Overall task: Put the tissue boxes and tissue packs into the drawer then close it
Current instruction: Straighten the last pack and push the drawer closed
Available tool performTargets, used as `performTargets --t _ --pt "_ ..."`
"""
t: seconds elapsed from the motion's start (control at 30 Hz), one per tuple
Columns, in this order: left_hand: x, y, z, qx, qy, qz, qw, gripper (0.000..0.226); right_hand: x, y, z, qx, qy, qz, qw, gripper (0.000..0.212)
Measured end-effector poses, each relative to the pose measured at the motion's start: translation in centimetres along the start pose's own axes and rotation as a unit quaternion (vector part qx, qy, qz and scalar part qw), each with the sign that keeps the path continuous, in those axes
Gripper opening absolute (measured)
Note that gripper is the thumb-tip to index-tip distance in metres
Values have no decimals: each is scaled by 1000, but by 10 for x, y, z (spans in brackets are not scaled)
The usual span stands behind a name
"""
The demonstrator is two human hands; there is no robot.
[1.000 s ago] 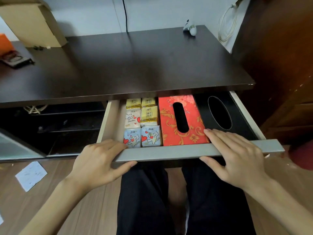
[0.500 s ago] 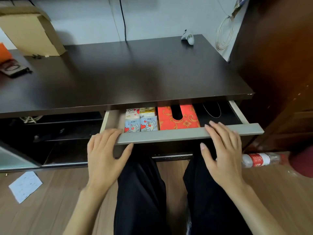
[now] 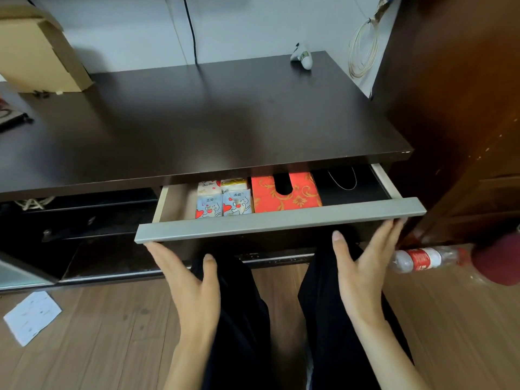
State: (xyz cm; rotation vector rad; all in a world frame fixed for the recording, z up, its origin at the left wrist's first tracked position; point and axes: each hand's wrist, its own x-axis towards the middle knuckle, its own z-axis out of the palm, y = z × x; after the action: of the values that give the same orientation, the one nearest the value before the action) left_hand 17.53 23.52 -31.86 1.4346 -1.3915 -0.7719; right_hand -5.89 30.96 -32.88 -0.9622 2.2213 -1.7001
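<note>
The drawer point(image 3: 281, 220) under the dark desktop stands only a little way out, its grey front bar facing me. Inside it I see several small tissue packs point(image 3: 223, 199) with hearts and cats at the left, a red tissue box point(image 3: 287, 194) with gold pattern in the middle, and a black tissue box point(image 3: 351, 185) at the right. Their far parts are hidden under the desktop. My left hand point(image 3: 188, 280) is open, fingertips at the bar's lower left edge. My right hand point(image 3: 363, 266) is open too, fingertips at the bar's lower right edge.
On the dark desktop point(image 3: 197, 122) stand a cardboard box point(image 3: 36, 57) at back left and a small white object point(image 3: 302, 56) at back right. A plastic bottle point(image 3: 422, 258) lies on the wood floor at right, a paper sheet point(image 3: 31, 316) at left. A brown cabinet point(image 3: 464, 108) stands right.
The drawer has slid inward, hiding most of its contents under the desktop. Both hands came off the top of the front bar and now touch its lower edge with open fingers.
</note>
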Motion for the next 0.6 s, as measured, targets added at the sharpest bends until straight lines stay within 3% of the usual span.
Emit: performTargets --t 0.23,0.37,0.6 --pt "49 -17 9 39 -18 61 997 94 45 14 19 -41 -14 -39 998 93" --pt "78 -21 17 124 -32 92 988 83 71 17 34 -87 -27 -49 995 90" --pt "121 -25 27 193 -127 103 967 83 111 16 50 -173 -113 -58 977 88"
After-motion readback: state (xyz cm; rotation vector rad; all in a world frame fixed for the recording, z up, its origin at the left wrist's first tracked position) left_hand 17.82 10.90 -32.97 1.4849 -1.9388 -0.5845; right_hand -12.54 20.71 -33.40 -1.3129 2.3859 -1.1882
